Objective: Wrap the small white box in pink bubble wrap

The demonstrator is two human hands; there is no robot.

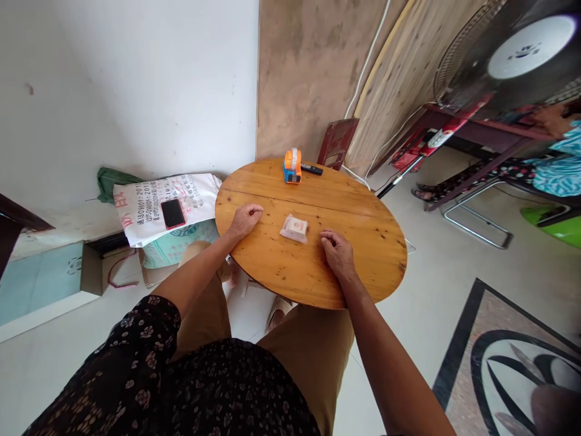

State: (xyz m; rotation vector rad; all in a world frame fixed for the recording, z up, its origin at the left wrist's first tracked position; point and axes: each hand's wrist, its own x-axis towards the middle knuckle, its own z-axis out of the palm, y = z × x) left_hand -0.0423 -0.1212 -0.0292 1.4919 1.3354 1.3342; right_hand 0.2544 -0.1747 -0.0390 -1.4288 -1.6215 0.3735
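On the round wooden table [363, 254] lies a small pale block in a clear plastic wrapper [295, 228], with a reddish round mark on its top. To its left, my left hand [246, 219] rests on the tabletop with fingers curled in and nothing visible in them. On the other side, my right hand [338, 251] also rests on the wood, its fingers bent and closed, apart from the wrapped block. Neither hand touches the block.
Toward the table's far edge sit an orange and blue object [293, 165] and a black remote-like item [312, 169]. A phone [173, 214] lies on a printed white sack [200, 192] at left. A standing fan [521, 54] and a seated person [560, 163] are at right.
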